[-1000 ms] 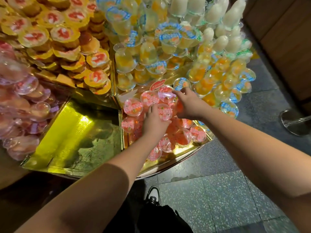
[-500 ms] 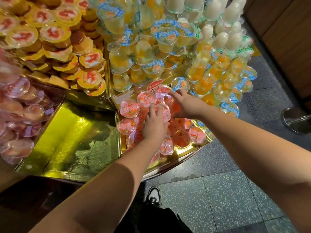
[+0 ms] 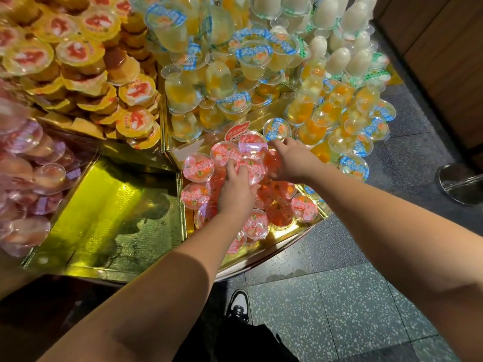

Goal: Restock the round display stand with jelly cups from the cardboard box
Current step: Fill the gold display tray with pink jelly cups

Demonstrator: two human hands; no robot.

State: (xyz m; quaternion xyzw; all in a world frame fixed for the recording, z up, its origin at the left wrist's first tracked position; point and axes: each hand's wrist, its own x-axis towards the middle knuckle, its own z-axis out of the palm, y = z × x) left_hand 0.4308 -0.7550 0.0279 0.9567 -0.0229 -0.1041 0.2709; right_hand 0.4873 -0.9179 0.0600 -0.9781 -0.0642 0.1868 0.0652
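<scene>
**Pink jelly cups nudged into place on the gold stand**

Both hands down among the pink jelly cups (image 3: 198, 167) heaped in the near compartment of the round display stand (image 3: 264, 254). Left hand (image 3: 236, 193) laid palm-down over the heap, fingers loosely bent and touching a pink-lidded cup (image 3: 251, 170); a grip round it or a mere press, hard to tell, since the fingertips lie half hidden among the lids. Right hand (image 3: 290, 159) at the far right of the heap, fingers curled round a cup lying on its side (image 3: 270, 159), probably to turn or wedge it against its neighbours. Likely purpose of both: packing the cups tight and lid-outward, labels showing, with no slide off the slope.

Cups of thin, clear, glossy plastic, round and short, sealed with printed foil-like film; soft pink jelly with fruit pieces inside. Slippery, light, easily toppled when piled loose. Stand lined with mirror-bright gold sheet, a bare gold compartment (image 3: 109, 205) just left of the pink heap. Farther off, yellow-lidded pudding cups (image 3: 136, 92) at left, blue-lidded clear cups (image 3: 254, 54) in the middle, milky white tapered cups (image 3: 337, 58) at far right. Speckled terrazzo floor (image 3: 326, 296) below, one shoe (image 3: 239, 305) near the stand. No cardboard box in view.
</scene>
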